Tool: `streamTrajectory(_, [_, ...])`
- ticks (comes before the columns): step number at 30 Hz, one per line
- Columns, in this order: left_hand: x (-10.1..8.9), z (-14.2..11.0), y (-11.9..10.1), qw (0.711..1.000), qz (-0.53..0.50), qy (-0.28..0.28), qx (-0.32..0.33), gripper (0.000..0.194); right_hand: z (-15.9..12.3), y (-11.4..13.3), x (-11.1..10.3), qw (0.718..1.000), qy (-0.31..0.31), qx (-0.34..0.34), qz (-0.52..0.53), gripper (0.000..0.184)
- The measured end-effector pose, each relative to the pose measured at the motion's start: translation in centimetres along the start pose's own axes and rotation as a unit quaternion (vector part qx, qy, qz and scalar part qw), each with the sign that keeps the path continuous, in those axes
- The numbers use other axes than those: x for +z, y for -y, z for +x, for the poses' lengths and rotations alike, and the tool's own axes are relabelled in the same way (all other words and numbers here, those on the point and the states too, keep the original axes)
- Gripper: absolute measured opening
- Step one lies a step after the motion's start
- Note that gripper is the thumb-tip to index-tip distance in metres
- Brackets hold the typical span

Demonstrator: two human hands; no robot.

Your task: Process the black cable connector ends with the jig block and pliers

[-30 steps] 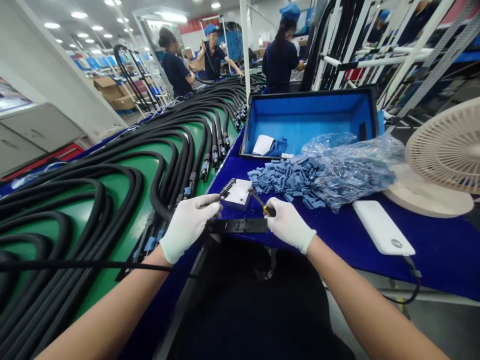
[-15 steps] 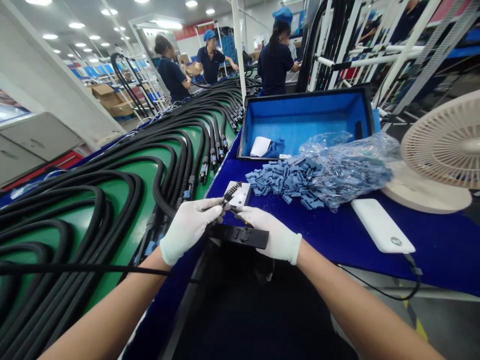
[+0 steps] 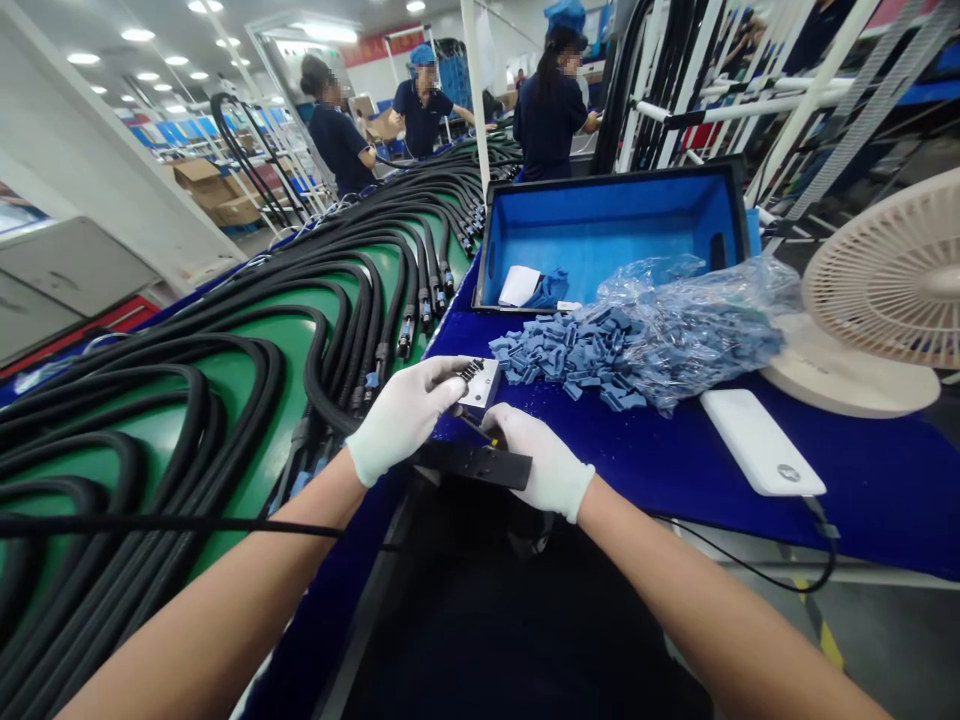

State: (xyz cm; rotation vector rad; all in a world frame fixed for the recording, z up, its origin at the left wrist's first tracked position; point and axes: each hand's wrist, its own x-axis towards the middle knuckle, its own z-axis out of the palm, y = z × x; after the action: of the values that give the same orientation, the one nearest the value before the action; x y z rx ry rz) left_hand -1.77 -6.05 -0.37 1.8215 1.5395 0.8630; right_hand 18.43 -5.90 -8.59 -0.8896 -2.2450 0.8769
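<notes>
My left hand (image 3: 409,410) pinches a small black ridged piece (image 3: 471,370) above a white block (image 3: 484,388) on the blue-covered desk (image 3: 637,470); my right hand (image 3: 536,455) grips a dark tool (image 3: 472,420) with yellow on it, just above a black bar (image 3: 480,464). Beyond lie heaped blue clips (image 3: 570,355) and a blue bin (image 3: 600,240). Black cables (image 3: 360,222) loop over a green surface (image 3: 296,390) at left; people (image 3: 551,120) in dark shirts stand farther back.

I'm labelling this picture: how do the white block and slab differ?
The slab is longer than the block. The left hand partly hides the block, while the slab lies uncovered. The slab has a cable at its near end; none shows at the block. Both are white, on the blue table.
</notes>
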Motion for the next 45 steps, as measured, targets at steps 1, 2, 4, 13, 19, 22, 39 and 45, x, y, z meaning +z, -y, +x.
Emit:
streamTrajectory(1, [0.0, 0.3, -0.2, 1.000, 0.003, 0.014, 0.007, 0.042, -0.1, 0.0, -0.2, 1.000, -0.007, 0.001, 0.022, 0.044])
streamTrajectory(2, [0.0, 0.4, -0.4, 0.999, 0.005, 0.030, 0.012, 0.043, -0.3, -0.1, -0.4, 0.999, -0.009, -0.005, 0.043, 0.054])
streamTrajectory(4, [0.1, 0.4, -0.9, 0.998, 0.017, 0.051, 0.018, 0.047, -0.5, -0.2, -0.9, 0.997, 0.005, -0.027, 0.071, 0.055])
streamTrajectory(13, [0.9, -0.3, -0.8, 0.995, 0.103, -0.009, -0.004, 0.046, 1.1, -2.2, 2.0, 0.999, 0.007, 0.045, -0.029, 0.005])
streamTrajectory(19, [0.9, 0.4, 0.3, 0.999, 0.011, -0.034, -0.027, 0.050, 0.8, -2.4, -0.5, 0.999, 0.036, -0.015, -0.019, 0.010])
streamTrajectory(22, [1.2, 1.0, 1.6, 0.989, -0.116, -0.067, -0.055, 0.057, -0.3, -2.8, -2.9, 0.997, 0.041, 0.013, -0.062, 0.019])
streamTrajectory(39, [2.0, -1.7, -0.4, 0.983, 0.042, 0.110, 0.142, 0.026, -1.7, 1.6, -1.0, 0.882, -0.094, 0.141, 0.440, 0.052])
streamTrajectory(45, [2.2, -2.2, 1.4, 0.961, 0.082, 0.092, 0.247, 0.022, -1.6, 2.7, -1.3, 0.867, -0.043, 0.151, 0.473, 0.048])
